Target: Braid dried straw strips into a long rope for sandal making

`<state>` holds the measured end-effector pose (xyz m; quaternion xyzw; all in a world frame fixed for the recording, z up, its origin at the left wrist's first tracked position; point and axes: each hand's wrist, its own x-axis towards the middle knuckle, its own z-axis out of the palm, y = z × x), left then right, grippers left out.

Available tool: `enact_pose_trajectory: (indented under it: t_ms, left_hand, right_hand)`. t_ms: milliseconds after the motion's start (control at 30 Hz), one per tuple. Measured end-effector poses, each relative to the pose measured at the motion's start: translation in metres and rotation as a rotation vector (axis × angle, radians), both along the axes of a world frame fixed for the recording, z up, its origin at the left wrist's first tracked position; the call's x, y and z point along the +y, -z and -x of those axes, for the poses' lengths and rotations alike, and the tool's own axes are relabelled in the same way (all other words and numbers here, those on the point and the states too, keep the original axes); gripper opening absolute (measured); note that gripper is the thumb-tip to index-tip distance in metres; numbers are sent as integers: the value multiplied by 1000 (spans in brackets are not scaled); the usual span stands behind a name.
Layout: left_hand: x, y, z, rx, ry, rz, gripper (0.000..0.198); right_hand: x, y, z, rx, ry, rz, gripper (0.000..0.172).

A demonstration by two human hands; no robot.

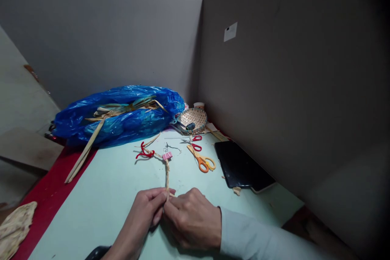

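A thin braid of pale dried plant strips (167,172) runs away from me across the pale green tabletop. My left hand (149,207) pinches its near end between thumb and fingers. Close against it, my right hand (191,217) is closed on the strips at the same end; its fingertips are partly hidden. Farther up, a pink binder clip (167,156) grips the braid where it bends left. Red pipe-cleaner-like ties (146,153) are wound around the far end. A short dark thread (174,147) lies beside the clip.
Orange-handled scissors (203,163) and red-handled scissors (195,143) lie right of the braid. Beyond are a shallow woven basket (195,118) and a blue plastic bag (122,128) with dried strips (88,150) sticking out. A black tablet (242,165) lies along the grey partition (289,69).
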<state>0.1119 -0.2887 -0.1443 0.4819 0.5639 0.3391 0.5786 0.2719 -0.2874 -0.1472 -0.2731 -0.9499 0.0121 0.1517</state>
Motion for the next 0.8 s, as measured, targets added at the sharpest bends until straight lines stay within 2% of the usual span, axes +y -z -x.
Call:
enact_pose_trajectory:
  t_ms: [67, 133, 167, 233, 300, 333, 433, 500, 633, 800]
  left_hand:
    - [-1, 1, 2, -74, -16, 10, 40]
    - [-2, 3, 3, -143, -15, 12, 38]
    - [-2, 3, 3, -169, -17, 22, 38]
    - [-3, 2, 2, -221, -36, 52, 37]
    - [-5, 0, 0, -265, -57, 72, 35]
    - [-5, -1, 0, -281, -57, 73, 34]
    - [-7, -4, 0, -315, -24, 61, 33]
    - [-6, -2, 2, -310, 20, 25, 32]
    - [-6, 5, 3, -169, 94, -119, 28]
    - [-9, 5, 0, 8, 45, -194, 27]
  right_hand:
    - [-1, 3, 2, -11, -71, -41, 23]
    - [-1, 0, 0, 51, -101, -7, 21]
    - [0, -2, -1, 112, -73, 32, 20]
    - [4, -10, -4, 284, 83, 144, 20]
    - [9, -16, -7, 425, 247, 323, 20]
    - [12, -18, -7, 464, 271, 458, 22]
    - [21, -17, -6, 535, 162, 962, 25]
    - [25, -12, -4, 580, 129, 1141, 22]
    - [28, 0, 0, 613, 185, 1054, 20]
    - [27, 7, 0, 662, 195, 1097, 19]
